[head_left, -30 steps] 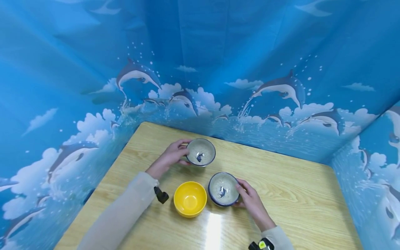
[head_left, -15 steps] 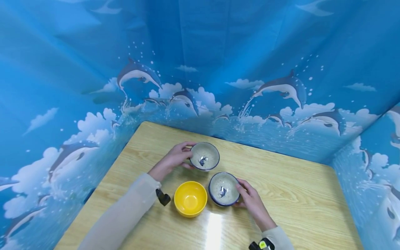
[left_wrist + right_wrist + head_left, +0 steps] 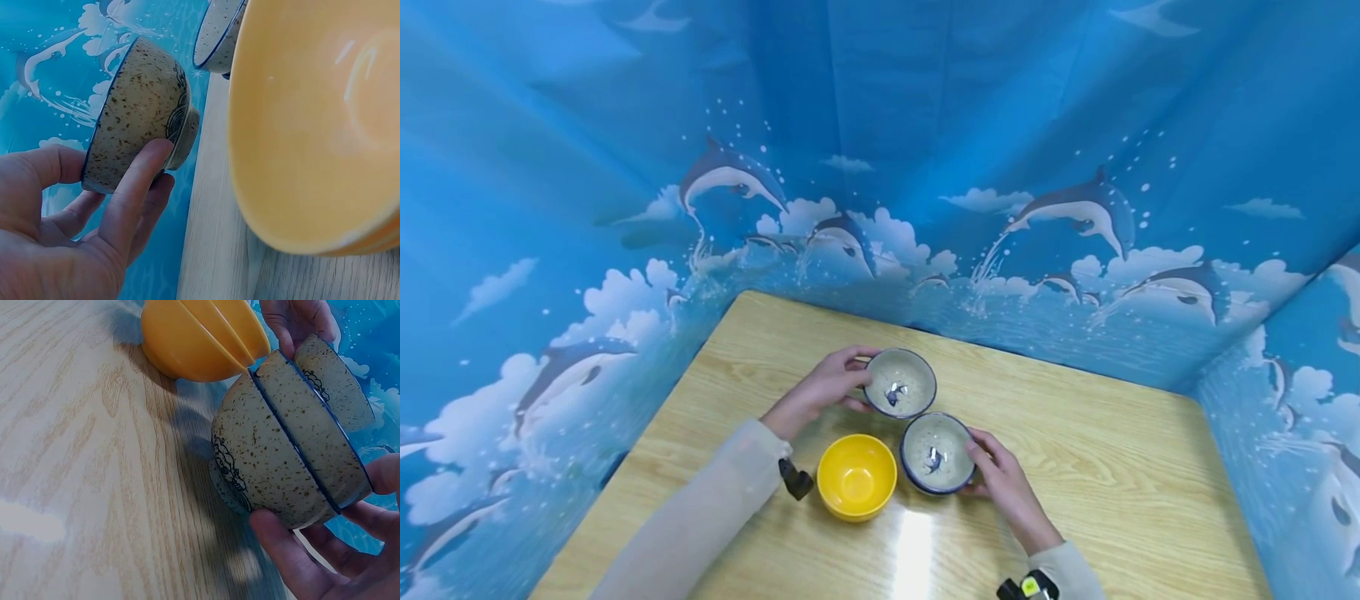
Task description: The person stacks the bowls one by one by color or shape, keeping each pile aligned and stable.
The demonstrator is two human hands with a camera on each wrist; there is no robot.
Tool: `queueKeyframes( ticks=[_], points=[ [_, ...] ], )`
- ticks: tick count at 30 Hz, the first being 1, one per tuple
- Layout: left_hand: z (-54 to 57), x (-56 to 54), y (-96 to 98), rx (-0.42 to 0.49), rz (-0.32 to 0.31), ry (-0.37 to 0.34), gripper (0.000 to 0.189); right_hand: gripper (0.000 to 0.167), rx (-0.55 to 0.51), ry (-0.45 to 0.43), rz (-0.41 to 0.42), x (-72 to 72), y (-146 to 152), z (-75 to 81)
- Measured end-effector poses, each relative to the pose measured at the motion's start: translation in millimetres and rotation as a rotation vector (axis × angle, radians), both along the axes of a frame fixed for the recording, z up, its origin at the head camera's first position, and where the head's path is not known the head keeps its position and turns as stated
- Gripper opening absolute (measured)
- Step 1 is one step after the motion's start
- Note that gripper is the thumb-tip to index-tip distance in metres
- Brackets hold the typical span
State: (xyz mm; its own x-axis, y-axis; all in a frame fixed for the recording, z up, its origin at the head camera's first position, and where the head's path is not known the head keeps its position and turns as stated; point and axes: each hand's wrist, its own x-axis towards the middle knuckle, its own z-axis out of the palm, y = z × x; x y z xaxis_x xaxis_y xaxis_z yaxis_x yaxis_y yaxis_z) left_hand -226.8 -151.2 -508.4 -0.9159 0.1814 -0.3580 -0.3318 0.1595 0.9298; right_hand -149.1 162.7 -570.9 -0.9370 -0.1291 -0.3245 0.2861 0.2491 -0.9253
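My left hand (image 3: 831,382) holds a speckled grey bowl (image 3: 901,382) by its left side, fingers around the rim and under the wall. A blue fish is painted inside it, and in the left wrist view the bowl (image 3: 137,112) appears lifted off the table. My right hand (image 3: 1006,483) grips two nested bowls of the same kind (image 3: 936,458) from the right; both rims show on this stack (image 3: 269,444) in the right wrist view. The left-hand bowl is just behind that stack; whether they touch, I cannot tell. Left of the stack stand nested yellow bowls (image 3: 856,479).
Under everything is a light wood-grain table (image 3: 1112,467). A blue curtain (image 3: 887,125) printed with dolphins hangs behind its far edge and along the sides. Small cameras are strapped to both wrists.
My left hand has carried its bowl to the right and nearer, toward the nested speckled bowls. The right hand, its stack and the yellow bowls have stayed in place.
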Motion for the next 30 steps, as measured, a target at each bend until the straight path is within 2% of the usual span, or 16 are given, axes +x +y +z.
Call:
queueKeyframes(
  ticks=[12,30],
  points=[
    [-1.8,6.0,8.4,0.020,-0.018,0.009,0.059,0.050,-0.012,-0.004,0.003,-0.7,1,-1.3],
    [1.4,4.0,19.5,0.039,-0.036,-0.008,0.059,0.048,-0.019,-0.008,0.009,-1.0,2,-2.0]
  ],
)
